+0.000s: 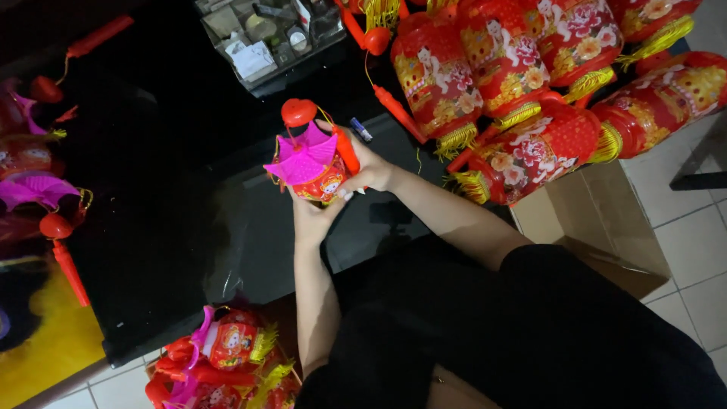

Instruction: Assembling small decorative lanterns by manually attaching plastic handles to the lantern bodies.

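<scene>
In the head view, both hands hold a small toy lantern [312,168] up over the black worktop [151,227], in front of the person's chest. The left hand [312,218] cups it from beneath, fingers closed about its red printed body, while the right hand [362,165] grips its far side, where a red stick handle [347,150] lies against the magenta pagoda-shaped roof [304,157]. A red heart-shaped knob [298,112] stands just above the roof on a thin cord. As a judgement, the step in hand looks like fitting or checking the lantern's top parts; the next move would call for a steady grasp below and fine finger work at the roof and cord, which look flimsy. Behind, large red cylinder lanterns with yellow tassels [530,83] are heaped over an open cardboard box [598,220]. A clear plastic organiser tray [265,38] sits at the worktop's far edge. More small lanterns [227,348] lie on the floor below, and others [30,174] sit along the left side.
</scene>
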